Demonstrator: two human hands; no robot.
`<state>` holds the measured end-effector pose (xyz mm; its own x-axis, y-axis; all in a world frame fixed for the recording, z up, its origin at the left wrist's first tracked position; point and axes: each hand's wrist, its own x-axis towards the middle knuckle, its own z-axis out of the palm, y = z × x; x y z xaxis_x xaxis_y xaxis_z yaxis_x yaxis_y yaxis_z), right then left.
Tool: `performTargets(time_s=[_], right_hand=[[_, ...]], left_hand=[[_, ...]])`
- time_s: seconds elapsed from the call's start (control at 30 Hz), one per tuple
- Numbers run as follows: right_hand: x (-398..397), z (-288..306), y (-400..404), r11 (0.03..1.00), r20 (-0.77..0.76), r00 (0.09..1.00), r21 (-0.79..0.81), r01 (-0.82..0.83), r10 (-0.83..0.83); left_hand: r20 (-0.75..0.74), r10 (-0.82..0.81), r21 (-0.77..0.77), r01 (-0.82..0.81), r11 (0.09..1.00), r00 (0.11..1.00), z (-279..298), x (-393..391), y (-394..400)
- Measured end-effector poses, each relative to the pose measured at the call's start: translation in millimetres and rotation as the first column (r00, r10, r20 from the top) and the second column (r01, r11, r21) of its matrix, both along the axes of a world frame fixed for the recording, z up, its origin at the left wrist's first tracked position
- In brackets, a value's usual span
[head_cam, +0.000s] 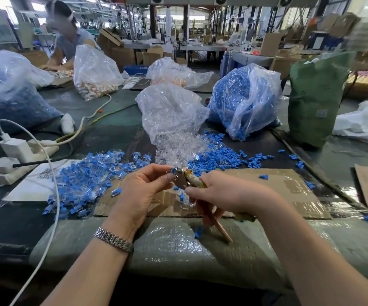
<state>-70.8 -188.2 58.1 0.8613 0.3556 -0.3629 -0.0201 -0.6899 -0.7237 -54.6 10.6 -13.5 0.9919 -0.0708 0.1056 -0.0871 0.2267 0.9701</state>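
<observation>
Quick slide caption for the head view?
Right hand grips pliers; left hand pinches a blue part at their tip, above cardboard.

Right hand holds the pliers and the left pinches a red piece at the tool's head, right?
No. The head view shows a blue piece, not a red one. The right hand does hold the pliers, and the left hand pinches that piece at their head.
</observation>
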Motion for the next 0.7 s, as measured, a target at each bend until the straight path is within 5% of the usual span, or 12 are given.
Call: performTargets(time_s=[0.33,0.7], right_hand=[[-1,-15,3,0.991,0.105,0.994,-0.133,-0.003,0.017],[-5,-12,-10,0.997,0.036,0.998,0.058,-0.05,0.048]], left_hand=[[0.034,0.005,0.041,-0.007,0.999,0.999,-3,0,-1],[-0.048,-0.062,-0.074,0.059,0.996,0.997,4,-6,-2]])
